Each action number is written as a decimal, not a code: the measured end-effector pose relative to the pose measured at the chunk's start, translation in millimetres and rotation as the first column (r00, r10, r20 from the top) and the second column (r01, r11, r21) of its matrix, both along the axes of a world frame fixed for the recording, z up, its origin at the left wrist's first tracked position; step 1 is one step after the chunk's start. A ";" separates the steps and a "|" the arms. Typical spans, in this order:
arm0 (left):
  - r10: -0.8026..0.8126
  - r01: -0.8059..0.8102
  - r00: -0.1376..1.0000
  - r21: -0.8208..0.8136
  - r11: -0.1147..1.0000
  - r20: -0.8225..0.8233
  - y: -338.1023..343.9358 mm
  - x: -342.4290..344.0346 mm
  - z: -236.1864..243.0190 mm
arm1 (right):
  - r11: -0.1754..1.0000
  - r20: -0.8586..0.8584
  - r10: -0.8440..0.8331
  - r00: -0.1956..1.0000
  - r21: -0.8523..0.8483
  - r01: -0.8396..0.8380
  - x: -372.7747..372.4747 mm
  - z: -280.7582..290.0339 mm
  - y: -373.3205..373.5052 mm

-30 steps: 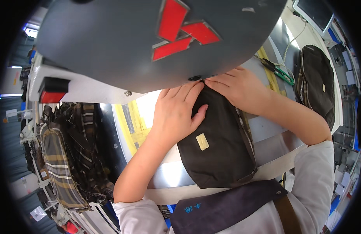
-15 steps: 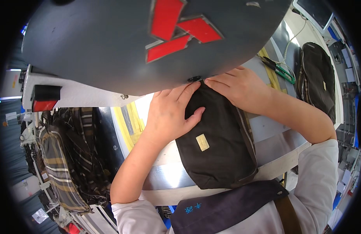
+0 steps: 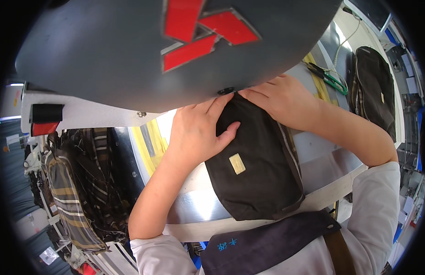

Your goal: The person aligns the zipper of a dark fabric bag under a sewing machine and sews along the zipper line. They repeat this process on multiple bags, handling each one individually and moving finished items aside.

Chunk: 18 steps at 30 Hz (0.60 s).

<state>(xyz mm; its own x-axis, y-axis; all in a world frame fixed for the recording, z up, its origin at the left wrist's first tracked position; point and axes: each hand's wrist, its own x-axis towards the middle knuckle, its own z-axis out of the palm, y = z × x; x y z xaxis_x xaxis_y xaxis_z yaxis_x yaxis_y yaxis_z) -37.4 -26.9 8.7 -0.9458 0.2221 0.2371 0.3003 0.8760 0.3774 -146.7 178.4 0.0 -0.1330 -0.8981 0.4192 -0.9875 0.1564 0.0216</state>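
A dark brown fabric pouch, with a side zipper and pale rectangular patch, lies under a sewing machine's dark grey head. My left hand rests along its upper left, fingers stretched toward the machine, thumb apart on the cloth. My right hand lies on its upper right, fingers extended toward the same point under the head; the right thumb is hidden. Both hands press the pouch's far end. The needle area is hidden behind the head.
Plaid fabric pieces hang at the left. At the right lie green-handled snips and another dark pouch. Yellow tape marks the metal worktable. A screen stands top right, and a white machine arm sits left.
The machine head and my left hand appear slightly further left in the view. My fingertips and the pouch have shifted only slightly; both hands keep much the same pose.
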 end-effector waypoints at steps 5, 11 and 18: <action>-0.016 0.016 1.000 -0.002 1.000 -0.006 -0.2 1.0 2.6 | 1.000 0.028 0.012 1.000 0.005 -0.013 0.3 1.4 0.3; -0.014 0.014 0.999 -0.023 1.000 -0.034 0.0 -1.3 2.8 | 1.000 -0.001 -0.008 1.000 -0.009 0.008 -0.6 -1.3 -0.8; 0.014 -0.016 0.999 -0.057 0.998 -0.046 -4.3 -8.1 -3.0 | 0.999 -0.021 -0.036 0.999 0.002 0.036 -12.4 -3.5 -7.5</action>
<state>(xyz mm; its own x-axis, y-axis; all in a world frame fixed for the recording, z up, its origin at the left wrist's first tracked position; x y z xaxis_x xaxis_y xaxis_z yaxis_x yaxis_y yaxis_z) -45.5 -31.1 5.7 -0.9375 0.2222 0.2678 0.3028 0.9003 0.3127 -159.1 170.9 -3.5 -0.1570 -0.8937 0.4203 -0.9805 0.1921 0.0422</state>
